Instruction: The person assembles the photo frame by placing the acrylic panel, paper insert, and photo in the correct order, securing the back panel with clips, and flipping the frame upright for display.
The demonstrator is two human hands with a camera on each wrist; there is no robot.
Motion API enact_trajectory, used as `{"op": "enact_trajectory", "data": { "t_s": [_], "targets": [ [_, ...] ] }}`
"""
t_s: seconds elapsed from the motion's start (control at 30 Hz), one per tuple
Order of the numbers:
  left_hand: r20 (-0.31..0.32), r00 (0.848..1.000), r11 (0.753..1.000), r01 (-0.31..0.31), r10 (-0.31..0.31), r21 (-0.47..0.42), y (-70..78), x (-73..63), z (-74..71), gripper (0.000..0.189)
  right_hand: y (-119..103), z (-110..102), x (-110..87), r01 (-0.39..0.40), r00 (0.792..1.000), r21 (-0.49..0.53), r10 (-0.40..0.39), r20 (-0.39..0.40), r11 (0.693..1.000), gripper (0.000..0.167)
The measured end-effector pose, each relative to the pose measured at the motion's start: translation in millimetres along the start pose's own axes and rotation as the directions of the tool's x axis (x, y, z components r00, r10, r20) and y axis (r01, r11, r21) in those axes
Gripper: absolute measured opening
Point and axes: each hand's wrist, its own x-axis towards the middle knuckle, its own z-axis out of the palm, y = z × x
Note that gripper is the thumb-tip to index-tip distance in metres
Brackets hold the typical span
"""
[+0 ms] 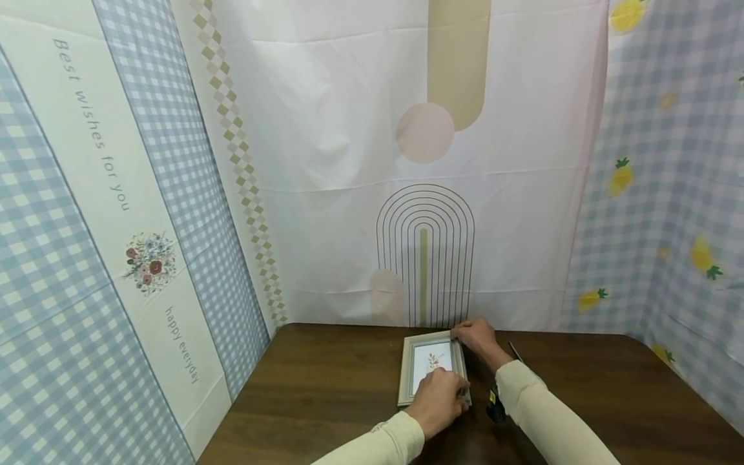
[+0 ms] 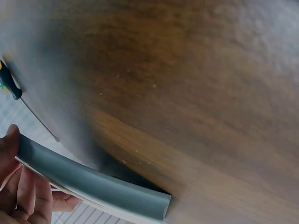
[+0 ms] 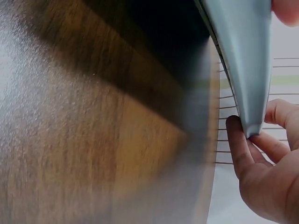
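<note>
A picture frame [image 1: 409,368] with a pale border and a small plant print lies on the brown table, partly covered by my left hand. My left hand [image 1: 438,397] grips its near right corner. At the far right corner my right hand [image 1: 478,339] pinches the border. The left wrist view shows the grey-blue side of the frame [image 2: 93,179] slanting up from the table, with fingers [image 2: 28,196] at its raised end. In the right wrist view, thumb and fingers are bent round a narrow end of the frame [image 3: 250,79].
A screwdriver [image 1: 495,407] with a dark and yellow handle lies right of the frame, partly hidden by my right sleeve [image 1: 523,387]. The table [image 1: 325,374] ends at a white patterned cloth [image 1: 325,245] behind. Checked cloths [image 1: 168,116] hang at both sides.
</note>
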Motion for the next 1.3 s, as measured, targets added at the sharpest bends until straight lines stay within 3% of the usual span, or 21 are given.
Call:
{"op": "enact_trajectory", "data": {
  "t_s": [0.13, 0.23, 0.47, 0.6, 0.8, 1.07, 1.3],
  "targets": [
    [0.005, 1.0, 1.0, 0.015, -0.015, 0.022, 1.4, 0.2, 2.7, 0.022, 51, 18, 42.6, 0.032, 0.999, -0.037, -0.032, -0.005, 0.999, 0.025],
    [0.012, 1.0, 0.999, 0.022, -0.022, 0.038, 0.8, 0.2, 6.9, 0.023, 57, 20, 46.6, 0.017, 1.0, -0.051, -0.018, -0.002, 0.999, 0.024],
    [0.049, 0.999, 1.0, -0.002, 0.0, 0.03, -0.5, 2.0, 10.0, 0.021, -5, -4, -14.4, -0.006, 0.999, 0.016, 0.005, 0.031, 1.0, 0.02],
    [0.064, 0.998, 1.0, 0.006, -0.008, 0.029, -0.5, 1.8, 11.9, 0.021, -25, -9, -35.0, -0.031, 0.999, -0.018, 0.032, 0.025, 0.999, 0.022],
    [0.084, 0.996, 0.999, 0.007, -0.01, 0.042, -1.2, 2.3, 17.0, 0.019, -24, -5, -41.6, -0.042, 0.999, -0.057, 0.043, 0.022, 0.997, 0.026],
    [0.133, 0.991, 1.0, 0.022, -0.024, 0.02, -2.8, 3.3, 22.9, 0.021, -6, 1, -36.6, -0.021, 0.999, 0.007, 0.021, 0.034, 1.0, 0.022],
    [0.12, 0.992, 0.998, 0.032, -0.038, 0.053, -1.5, 3.4, 25.1, 0.025, -14, 2, -43.0, -0.045, 0.999, -0.007, 0.045, 0.03, 0.999, 0.022]
  ]
}}
